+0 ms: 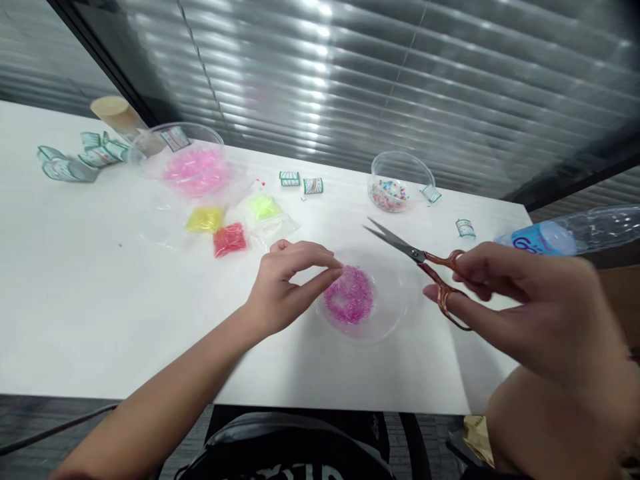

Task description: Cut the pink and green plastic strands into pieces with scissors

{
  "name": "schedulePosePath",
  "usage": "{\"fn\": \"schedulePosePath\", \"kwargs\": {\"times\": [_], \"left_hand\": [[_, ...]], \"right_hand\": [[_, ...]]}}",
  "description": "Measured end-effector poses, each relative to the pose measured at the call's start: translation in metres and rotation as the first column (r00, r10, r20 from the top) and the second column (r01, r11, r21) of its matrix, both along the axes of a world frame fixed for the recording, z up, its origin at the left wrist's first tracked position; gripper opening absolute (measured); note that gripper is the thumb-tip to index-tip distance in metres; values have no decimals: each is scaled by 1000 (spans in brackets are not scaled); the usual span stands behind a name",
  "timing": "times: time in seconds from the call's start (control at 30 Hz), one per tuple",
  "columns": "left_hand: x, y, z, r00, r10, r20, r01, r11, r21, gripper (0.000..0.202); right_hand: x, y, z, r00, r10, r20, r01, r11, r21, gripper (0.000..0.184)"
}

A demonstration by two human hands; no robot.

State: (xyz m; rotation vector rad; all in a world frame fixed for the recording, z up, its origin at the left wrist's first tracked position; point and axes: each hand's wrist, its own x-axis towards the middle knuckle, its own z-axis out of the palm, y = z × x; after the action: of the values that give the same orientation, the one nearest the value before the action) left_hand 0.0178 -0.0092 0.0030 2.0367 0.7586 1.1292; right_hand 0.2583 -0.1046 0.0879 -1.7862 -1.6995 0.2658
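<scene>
My right hand (520, 300) grips a pair of scissors (420, 257) by their copper-coloured handles; the blades are parted and point left over the table. My left hand (290, 283) is pinched, thumb against fingertips, at the left rim of a clear shallow dish (395, 313). What the pinch holds is too small to see. Pink beads (350, 303) lie in the dish in a ring-shaped heap.
On the white table (100, 307) lie small bags of yellow (205, 219), red (230, 240) and green beads (263, 208), a clear bowl of pink beads (195, 170), a bowl of mixed beads (393, 187), several thread spools (313, 186) and a plastic bottle (565, 235) at right.
</scene>
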Motion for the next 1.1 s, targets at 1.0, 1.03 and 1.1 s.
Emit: {"fn": "schedulePosePath", "kwargs": {"times": [1.0, 1.03, 1.1], "left_hand": [[5, -21, 4, 972, -227, -66, 213, 963, -168, 13], [5, -21, 5, 972, -222, -81, 208, 966, -156, 13], [6, -21, 6, 970, -212, -116, 196, 971, -137, 14]], "right_hand": [[-144, -59, -139, 454, -161, -876, 237, 970, -55, 36], [-144, -59, -139, 448, -159, -880, 235, 970, -55, 35], [-144, -59, -140, 432, -148, -890, 234, 971, -48, 35]]}}
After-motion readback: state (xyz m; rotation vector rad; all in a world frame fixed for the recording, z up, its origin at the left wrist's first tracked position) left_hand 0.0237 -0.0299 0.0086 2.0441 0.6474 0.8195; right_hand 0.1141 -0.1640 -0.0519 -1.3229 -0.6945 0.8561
